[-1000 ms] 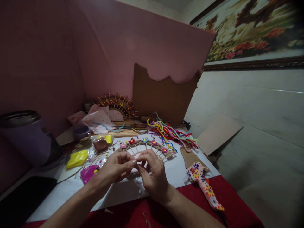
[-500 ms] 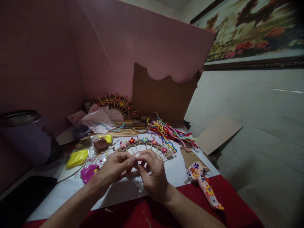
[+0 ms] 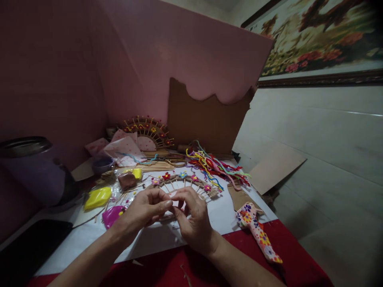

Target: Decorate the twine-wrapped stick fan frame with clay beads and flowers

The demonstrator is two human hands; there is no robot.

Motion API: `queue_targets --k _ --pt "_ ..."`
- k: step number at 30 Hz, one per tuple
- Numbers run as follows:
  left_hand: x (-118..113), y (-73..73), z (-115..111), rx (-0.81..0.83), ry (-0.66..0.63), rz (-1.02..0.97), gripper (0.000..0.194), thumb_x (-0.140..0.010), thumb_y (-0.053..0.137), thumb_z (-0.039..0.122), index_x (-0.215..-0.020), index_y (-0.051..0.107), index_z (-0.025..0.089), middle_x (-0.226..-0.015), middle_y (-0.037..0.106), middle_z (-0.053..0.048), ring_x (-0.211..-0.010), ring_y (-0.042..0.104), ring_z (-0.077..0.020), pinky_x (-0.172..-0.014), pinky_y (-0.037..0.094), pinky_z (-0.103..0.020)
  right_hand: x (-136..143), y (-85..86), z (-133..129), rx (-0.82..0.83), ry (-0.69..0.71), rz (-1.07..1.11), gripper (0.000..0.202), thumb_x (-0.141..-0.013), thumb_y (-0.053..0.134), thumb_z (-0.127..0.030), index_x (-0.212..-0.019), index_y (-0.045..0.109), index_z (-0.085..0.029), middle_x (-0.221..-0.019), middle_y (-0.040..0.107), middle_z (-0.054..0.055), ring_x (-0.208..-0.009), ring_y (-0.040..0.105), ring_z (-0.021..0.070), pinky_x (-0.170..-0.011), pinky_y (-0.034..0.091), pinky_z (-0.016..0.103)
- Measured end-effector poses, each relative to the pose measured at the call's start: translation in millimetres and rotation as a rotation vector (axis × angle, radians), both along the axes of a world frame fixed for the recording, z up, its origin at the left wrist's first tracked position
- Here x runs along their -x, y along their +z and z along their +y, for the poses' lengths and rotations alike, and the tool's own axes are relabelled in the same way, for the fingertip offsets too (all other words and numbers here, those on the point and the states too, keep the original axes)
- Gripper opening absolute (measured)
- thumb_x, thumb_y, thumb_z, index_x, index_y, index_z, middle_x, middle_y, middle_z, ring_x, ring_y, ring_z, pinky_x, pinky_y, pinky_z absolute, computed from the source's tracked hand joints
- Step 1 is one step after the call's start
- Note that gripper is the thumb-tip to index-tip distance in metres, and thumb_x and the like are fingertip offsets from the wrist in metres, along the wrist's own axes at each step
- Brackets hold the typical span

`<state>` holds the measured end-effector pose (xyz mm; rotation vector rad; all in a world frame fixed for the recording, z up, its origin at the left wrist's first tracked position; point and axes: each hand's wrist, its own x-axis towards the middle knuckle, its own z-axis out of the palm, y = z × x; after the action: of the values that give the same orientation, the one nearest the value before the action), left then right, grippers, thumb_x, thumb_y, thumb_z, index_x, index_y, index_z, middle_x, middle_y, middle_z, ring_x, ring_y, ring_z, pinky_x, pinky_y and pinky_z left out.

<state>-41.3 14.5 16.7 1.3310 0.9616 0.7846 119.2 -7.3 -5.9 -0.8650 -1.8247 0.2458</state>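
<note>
My left hand point(image 3: 149, 207) and my right hand point(image 3: 191, 217) meet fingertip to fingertip over the white sheet point(image 3: 220, 213). Both are pinched closed, and whatever lies between the fingers is too small to make out. Just behind them stands an arched fan of sticks with a brown rim point(image 3: 172, 179), bearing pink, red and blue clay flowers. My hands cover its lower middle. Left of my left hand lies a magenta clay piece point(image 3: 112, 216) with a small yellow bit on it.
Yellow clay point(image 3: 97, 198), brown clay point(image 3: 127, 180) and a dark tablet point(image 3: 36, 243) lie left. Behind are a second decorated fan point(image 3: 146, 129), sticks, scissors and colourful pipe cleaners point(image 3: 215, 166). A flowered clay figure point(image 3: 259, 233) lies right. A purple cup point(image 3: 32, 171) stands far left.
The fingertips have shifted very slightly against each other. Both hands stay pinched together in nearly the same place, and the things around them have not moved.
</note>
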Motion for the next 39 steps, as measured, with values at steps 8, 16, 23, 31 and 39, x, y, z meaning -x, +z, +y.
queue_targets --k 8,16,23,31,39 --pt "-0.4 1.2 -1.2 0.002 -0.02 -0.02 0.042 -0.068 0.065 0.055 -0.071 0.056 0.014 -0.047 0.048 0.005 -0.035 0.028 -0.0027 -0.037 0.014 -0.018 -0.8 -0.1 -0.2 0.009 -0.004 -0.004 0.012 -0.081 0.054 -0.012 -0.09 0.057 -0.019 -0.085 0.057 0.005 -0.073 0.053 0.0155 -0.061 0.046 0.026" --pt "0.5 -0.3 0.6 -0.004 -0.017 -0.013 0.043 -0.068 0.066 0.055 -0.073 0.056 0.014 -0.049 0.049 0.005 -0.035 0.029 -0.0027 -0.037 0.015 -0.018 -0.6 -0.5 -0.1 -0.012 -0.012 -0.004 0.008 -0.085 0.052 -0.016 -0.09 0.057 -0.019 -0.084 0.057 0.005 -0.076 0.053 0.0159 -0.062 0.047 0.027" --pt "-0.1 1.2 -0.6 -0.005 -0.004 -0.033 0.039 -0.07 0.064 0.053 -0.073 0.058 0.014 -0.048 0.049 0.005 -0.035 0.029 -0.0027 -0.037 0.015 -0.018 -0.3 -0.9 -0.1 -0.013 -0.025 -0.003 0.01 -0.085 0.052 -0.015 -0.092 0.057 -0.019 -0.086 0.057 0.006 -0.077 0.054 0.0163 -0.064 0.046 0.028" --pt "0.2 3.4 -2.1 0.003 0.01 -0.025 0.035 -0.071 0.066 0.047 -0.076 0.059 0.013 -0.049 0.05 0.005 -0.037 0.029 -0.0027 -0.039 0.015 -0.018 -1.4 -1.2 -0.2 0.001 -0.025 -0.008 0.01 -0.086 0.052 -0.016 -0.094 0.057 -0.019 -0.086 0.057 0.006 -0.076 0.053 0.0161 -0.064 0.045 0.028" --pt "-0.4 4.7 -4.1 0.039 0.006 -0.045 0.032 -0.071 0.067 0.045 -0.075 0.059 0.014 -0.049 0.049 0.005 -0.038 0.028 -0.0022 -0.039 0.015 -0.017 -1.1 -2.2 0.6 -0.005 -0.019 -0.001 0.009 -0.085 0.052 -0.014 -0.091 0.057 -0.019 -0.085 0.056 0.005 -0.077 0.053 0.0161 -0.064 0.044 0.028"
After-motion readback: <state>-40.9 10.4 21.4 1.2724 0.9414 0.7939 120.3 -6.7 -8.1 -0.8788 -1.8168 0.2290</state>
